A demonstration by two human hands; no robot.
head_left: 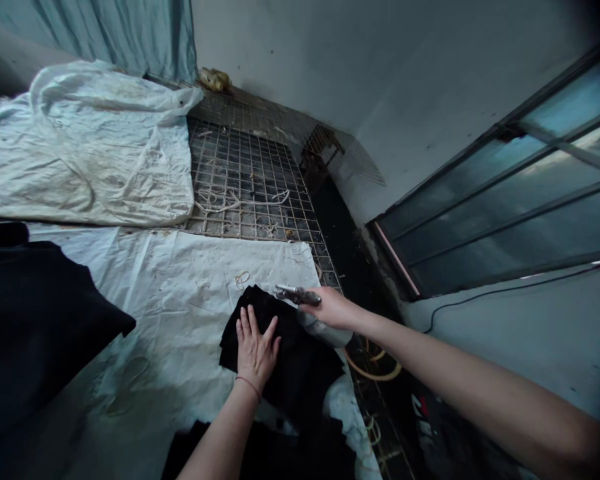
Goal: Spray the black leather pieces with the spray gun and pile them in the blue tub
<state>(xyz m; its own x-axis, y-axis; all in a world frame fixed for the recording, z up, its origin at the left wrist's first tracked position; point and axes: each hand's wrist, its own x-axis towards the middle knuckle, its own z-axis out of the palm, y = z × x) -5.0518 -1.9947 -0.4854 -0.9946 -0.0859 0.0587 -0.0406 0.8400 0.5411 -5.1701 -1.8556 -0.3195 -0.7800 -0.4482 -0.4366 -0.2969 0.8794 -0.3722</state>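
My left hand [257, 350] lies flat with its fingers spread on a stack of black cloth [300, 367] near the middle of the view. Just past the cloth's upper right edge, my right hand [330, 308] is closed round a metal spray gun [299, 295]. Its nozzle end points left, over the top of the cloth, and a grey cup [325, 330] shows beneath the hand. A thin red band circles my left wrist. Under the cloth is a whitish sheet [180, 287].
Dark cloth [40, 320] lies at the left, with a crumpled white sheet [110, 153] behind it. A wire grid [260, 173] bears loose string. A coiled yellowish hose [380, 377] hangs below my right forearm. A barred window [505, 187] fills the right side.
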